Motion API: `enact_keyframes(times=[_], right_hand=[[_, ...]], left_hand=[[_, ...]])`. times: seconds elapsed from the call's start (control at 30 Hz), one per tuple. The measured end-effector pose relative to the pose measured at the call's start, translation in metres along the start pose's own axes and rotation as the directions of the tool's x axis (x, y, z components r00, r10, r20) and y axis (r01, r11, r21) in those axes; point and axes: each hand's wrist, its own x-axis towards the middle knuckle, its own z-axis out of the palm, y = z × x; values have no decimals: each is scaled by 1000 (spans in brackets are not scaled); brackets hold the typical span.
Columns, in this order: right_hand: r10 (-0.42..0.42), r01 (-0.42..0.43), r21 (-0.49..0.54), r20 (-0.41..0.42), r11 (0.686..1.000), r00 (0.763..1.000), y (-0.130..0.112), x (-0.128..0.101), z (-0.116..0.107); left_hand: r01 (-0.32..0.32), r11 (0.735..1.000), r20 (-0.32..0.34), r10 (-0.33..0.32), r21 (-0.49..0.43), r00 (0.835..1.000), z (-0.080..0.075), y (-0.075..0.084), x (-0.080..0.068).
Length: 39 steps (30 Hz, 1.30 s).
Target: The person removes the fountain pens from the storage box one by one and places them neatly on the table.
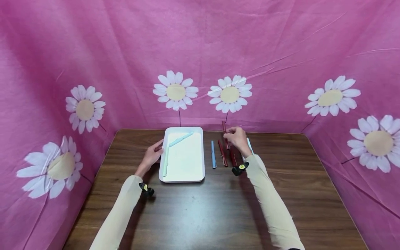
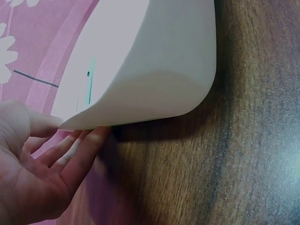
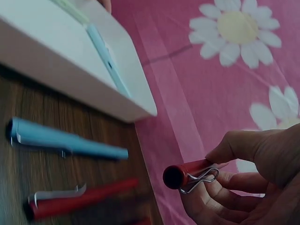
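My left hand (image 1: 152,154) grips the left rim of a white tray (image 1: 187,159), thumb on the rim and fingers against its outside, as the left wrist view shows. Inside the tray lie a pale green pen (image 1: 166,161) and a light blue pen (image 1: 181,139), nearly end to end. My right hand (image 3: 243,173) pinches a dark red pen (image 3: 194,169) with a silver wire clip, held up near the table's back edge. Below it on the table are a blue pen (image 1: 213,154), a red pen (image 1: 223,153) and another dark red pen (image 1: 233,158).
A pale pen-like thing (image 1: 249,143) lies partly hidden behind the right wrist. The brown wooden table (image 1: 187,215) ends at a pink curtain (image 1: 200,41) with white daisies, which also runs along both sides.
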Motion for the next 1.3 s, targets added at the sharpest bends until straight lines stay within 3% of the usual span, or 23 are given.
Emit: enact_keyframes(times=[0.4,0.73,0.93,1.3], right_hand=[[32,-39,-114,-61,993,998,41,-1,-35],[62,-72,-105,-100,992,993,75,-4,-65],[87,-109,-181,-124,977,988,92,-9,-79],[155,-166,-274,-63,947,986,121,-11,-89]], left_hand=[[-1,1000,-25,1,3,1000,0,-1,1],[9,1000,-35,-9,-5,999,2,1,-1],[10,1000,-25,-11,-12,1000,2,2,0],[14,1000,-45,-14,1,999,3,4,0]])
